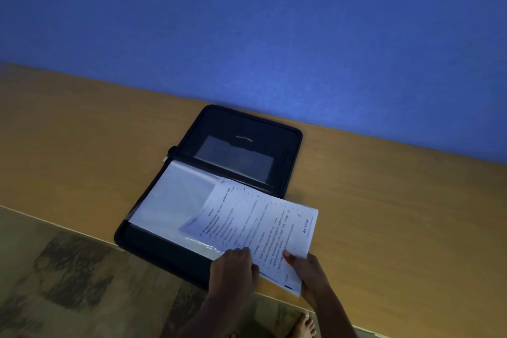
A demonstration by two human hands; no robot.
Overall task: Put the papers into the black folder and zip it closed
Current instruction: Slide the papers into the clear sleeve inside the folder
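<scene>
The black folder [247, 123] lies open on the wooden table, its far half showing a clear pocket [236, 158]. White plastic sleeves [175, 200] cover the near half. A stack of printed papers [255, 228] rests tilted over the sleeves and sticks out past the folder's right edge. My left hand [233, 269] grips the papers' near edge at the left. The same edge is held at the right by my right hand [310, 271], thumb on top. A zipper pull [167, 158] shows at the folder's left spine.
The wooden table [397, 214] runs along a blue wall [247, 22]. Its front edge crosses the view diagonally under my hands. Below it is patterned floor [68, 269] and my bare foot [303, 325].
</scene>
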